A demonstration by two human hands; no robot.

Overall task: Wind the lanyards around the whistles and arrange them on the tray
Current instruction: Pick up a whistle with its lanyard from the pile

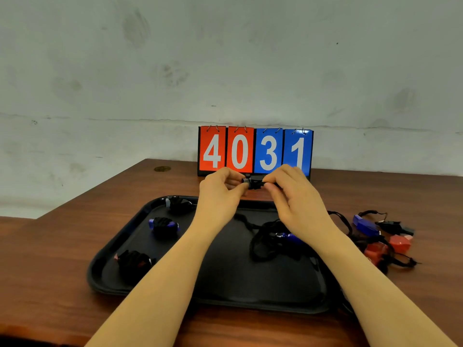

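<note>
Above the tray [120, 249], both hands' fingers [234, 182] pinch a whistle [251, 182].

Both hands, left [220, 189] and right [290, 189], pinch a dark whistle [251, 182] above the black tray's [225, 296] far rim; three wound whistles [164, 225] lie along its left side, loose ones [375, 236] on the counter [62, 271]

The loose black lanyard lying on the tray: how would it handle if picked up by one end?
Probably floppy: the loose lanyard lies in slack, overlapping loops. It likely drags the blue whistle tangled in it, and may snag.
</note>
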